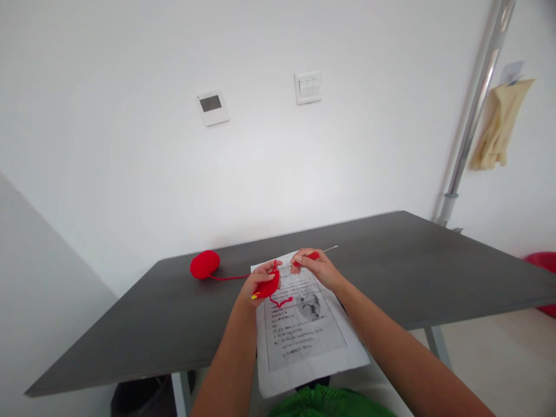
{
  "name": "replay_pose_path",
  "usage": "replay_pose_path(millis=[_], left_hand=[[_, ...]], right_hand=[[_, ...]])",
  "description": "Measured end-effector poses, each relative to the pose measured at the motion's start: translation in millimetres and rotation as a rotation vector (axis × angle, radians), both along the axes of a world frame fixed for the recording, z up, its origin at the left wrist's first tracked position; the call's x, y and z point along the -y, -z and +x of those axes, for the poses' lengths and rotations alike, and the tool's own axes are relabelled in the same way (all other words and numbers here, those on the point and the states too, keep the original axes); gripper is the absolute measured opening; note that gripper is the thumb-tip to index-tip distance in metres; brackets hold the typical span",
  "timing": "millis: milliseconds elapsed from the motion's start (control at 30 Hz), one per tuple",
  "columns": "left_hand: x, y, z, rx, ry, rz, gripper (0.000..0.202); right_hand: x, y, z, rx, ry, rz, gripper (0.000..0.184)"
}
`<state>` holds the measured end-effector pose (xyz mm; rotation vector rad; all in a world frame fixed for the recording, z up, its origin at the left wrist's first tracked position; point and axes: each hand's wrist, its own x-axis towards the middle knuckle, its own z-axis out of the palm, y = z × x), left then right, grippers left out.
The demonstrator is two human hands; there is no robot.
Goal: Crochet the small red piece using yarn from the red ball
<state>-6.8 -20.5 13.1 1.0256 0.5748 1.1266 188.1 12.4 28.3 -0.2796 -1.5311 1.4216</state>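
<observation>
My left hand (259, 279) is closed on a small red crocheted piece (266, 286), with a strand of red yarn over its fingers. A yellow stitch marker (255, 296) sits at the lower left edge of the piece. Close by on the right, my right hand (316, 265) grips a crochet hook (313, 255) by its red handle; its thin metal end sticks out to the upper right. From the left hand the yarn runs left to a red yarn ball (205, 264) on the table. A loose red tail (281, 303) hangs over the paper.
Beneath my hands lies a printed sheet (313, 353) with text and a picture, overhanging the near edge of the dark grey table (412, 260). A white wall stands behind. A black bin (141, 397) is below at left, and a red container (542, 260) is at far right.
</observation>
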Motion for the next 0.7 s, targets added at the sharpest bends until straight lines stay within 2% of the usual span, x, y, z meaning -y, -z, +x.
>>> replay_pose_path(millis=[400,700], left_hand=[[1.6,-2.2,-1.2,-0.029,-0.012,-0.02,0.038],[3.9,-5.3,1.1,0.044,-0.022,0.011,0.038]], right_hand=[[3.5,-3.1,-2.0,0.049,-0.025,0.061,0.024],[1.7,-2.1,-0.3,0.048,-0.037,0.053,0.02]])
